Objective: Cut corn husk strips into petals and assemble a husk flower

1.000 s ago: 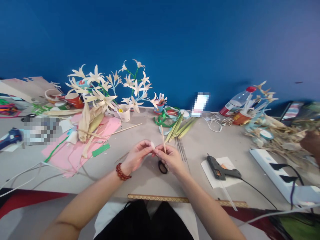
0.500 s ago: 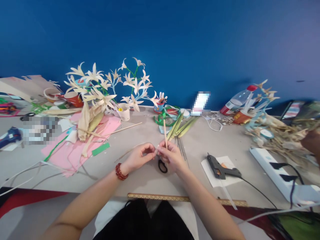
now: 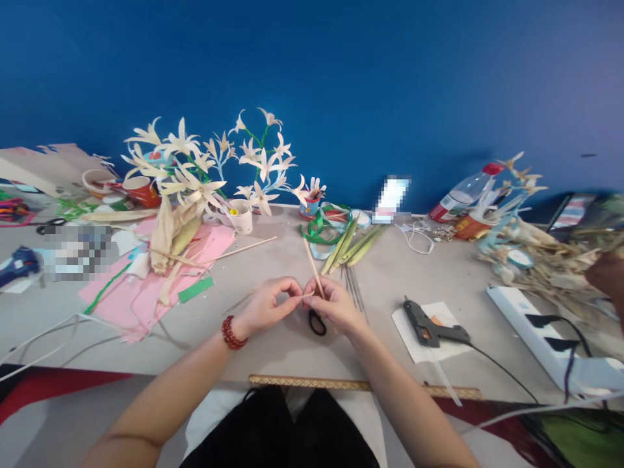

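Observation:
My right hand (image 3: 337,305) is closed round a thin wooden stick (image 3: 312,261), which slants up and to the left. Between the fingertips of both hands is a small pale strip (image 3: 307,296), possibly a piece of husk; its detail is too small to tell. My left hand (image 3: 275,303), with a red bead bracelet at the wrist, pinches the strip's left end. Just under my right hand shows a black scissors handle (image 3: 317,323); the rest is hidden. Green-yellow husk strips (image 3: 344,250) and thin wires (image 3: 354,289) lie beyond it.
A glue gun (image 3: 433,328) rests on white paper at right, near a power strip (image 3: 524,338). Husk flowers (image 3: 190,175) stand at back left behind pink paper (image 3: 112,302). A bottle (image 3: 461,195) leans by the wall. Another person's hand (image 3: 607,279) shows at far right.
The wooden stick has tipped from nearly upright to leaning left. My fingertips have shifted slightly, and more of the pale strip shows between them.

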{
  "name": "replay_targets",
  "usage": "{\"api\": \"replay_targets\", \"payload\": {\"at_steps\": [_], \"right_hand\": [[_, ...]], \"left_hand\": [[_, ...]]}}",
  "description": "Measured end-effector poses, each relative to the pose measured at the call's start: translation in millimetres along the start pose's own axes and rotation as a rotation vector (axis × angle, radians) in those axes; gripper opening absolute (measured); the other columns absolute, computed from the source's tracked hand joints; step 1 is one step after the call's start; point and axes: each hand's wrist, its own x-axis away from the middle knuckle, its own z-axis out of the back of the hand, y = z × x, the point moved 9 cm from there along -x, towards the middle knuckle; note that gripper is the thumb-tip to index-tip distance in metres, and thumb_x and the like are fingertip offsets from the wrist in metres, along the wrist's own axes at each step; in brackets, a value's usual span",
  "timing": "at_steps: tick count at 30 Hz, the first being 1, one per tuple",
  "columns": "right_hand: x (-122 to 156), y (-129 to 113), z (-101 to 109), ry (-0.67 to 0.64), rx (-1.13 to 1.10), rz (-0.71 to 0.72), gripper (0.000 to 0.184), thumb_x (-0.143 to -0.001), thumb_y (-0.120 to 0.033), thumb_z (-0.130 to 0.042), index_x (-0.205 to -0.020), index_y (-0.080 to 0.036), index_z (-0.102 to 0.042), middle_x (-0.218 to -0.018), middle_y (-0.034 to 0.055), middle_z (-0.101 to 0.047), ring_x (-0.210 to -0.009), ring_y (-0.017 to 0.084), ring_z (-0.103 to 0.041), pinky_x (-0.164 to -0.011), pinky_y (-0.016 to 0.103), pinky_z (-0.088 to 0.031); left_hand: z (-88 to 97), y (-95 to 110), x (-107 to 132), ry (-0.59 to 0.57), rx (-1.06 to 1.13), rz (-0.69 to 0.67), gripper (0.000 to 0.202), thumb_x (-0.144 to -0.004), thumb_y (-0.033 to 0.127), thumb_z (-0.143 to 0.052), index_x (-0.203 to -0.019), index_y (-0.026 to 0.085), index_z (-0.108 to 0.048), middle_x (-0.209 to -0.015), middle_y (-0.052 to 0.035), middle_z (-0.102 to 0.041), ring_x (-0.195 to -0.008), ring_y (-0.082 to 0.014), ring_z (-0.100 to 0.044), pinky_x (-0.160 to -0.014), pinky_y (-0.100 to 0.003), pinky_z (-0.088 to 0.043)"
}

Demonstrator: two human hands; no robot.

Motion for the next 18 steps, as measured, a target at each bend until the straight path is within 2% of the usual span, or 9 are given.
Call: {"api": "replay_targets", "payload": {"at_steps": [4, 8, 13, 16, 18], "right_hand": [[-1, 3, 3, -0.023, 0.031, 0.010, 0.023, -0.071, -0.032, -0.073, -0.076, -0.016, -0.057, -0.058, -0.0019, -0.062, -0.042, 0.005, -0.040, -0.039, 0.018, -0.023], [-2, 1, 15, -0.013, -0.003, 0.012, 0.022, -0.071, -0.030, -0.073, -0.074, -0.016, -0.057, -0.054, -0.0012, -0.062, -0.038, 0.004, -0.034, -0.038, 0.018, -0.020], [-3, -12, 38, 0.082, -0.131, 0.048, 0.019, -0.070, -0.029, -0.069, -0.073, -0.018, -0.053, -0.054, -0.0027, -0.060, -0.037, 0.003, -0.023, -0.035, 0.017, -0.013], [-2, -11, 27, 0.020, -0.112, 0.010, 0.021, -0.070, -0.029, -0.070, -0.080, -0.018, -0.056, -0.062, -0.0028, -0.060, -0.039, 0.003, -0.024, -0.036, 0.016, -0.014], [-1, -7, 13, -0.045, -0.050, -0.011, 0.023, -0.070, -0.030, -0.072, -0.084, -0.017, -0.059, -0.060, -0.0053, -0.054, -0.040, 0.003, -0.026, -0.037, 0.016, -0.016]], "left_hand": [[1.6, 1, 1, -0.022, 0.063, -0.014, 0.014, -0.089, 0.028, -0.054, -0.084, 0.016, -0.060, -0.081, -0.0039, -0.064, -0.075, -0.0159, -0.057, -0.073, -0.027, -0.044], [2.5, -1, 2, -0.044, 0.209, -0.003, 0.017, -0.088, 0.031, -0.056, -0.083, 0.015, -0.060, -0.078, -0.0047, -0.062, -0.075, -0.0164, -0.056, -0.074, -0.028, -0.044], [3.1, -7, 3, -0.031, 0.460, 0.058, 0.019, -0.086, 0.034, -0.061, -0.083, 0.016, -0.057, -0.076, -0.0037, -0.058, -0.070, -0.0148, -0.055, -0.069, -0.028, -0.043], [2.0, -7, 3, -0.045, 0.473, 0.054, 0.019, -0.086, 0.034, -0.061, -0.083, 0.016, -0.058, -0.077, -0.0034, -0.058, -0.071, -0.0146, -0.054, -0.070, -0.028, -0.043], [0.5, -6, 2, -0.069, 0.409, 0.038, 0.020, -0.087, 0.034, -0.060, -0.082, 0.015, -0.059, -0.077, -0.0034, -0.058, -0.072, -0.0148, -0.054, -0.071, -0.028, -0.043]]}}
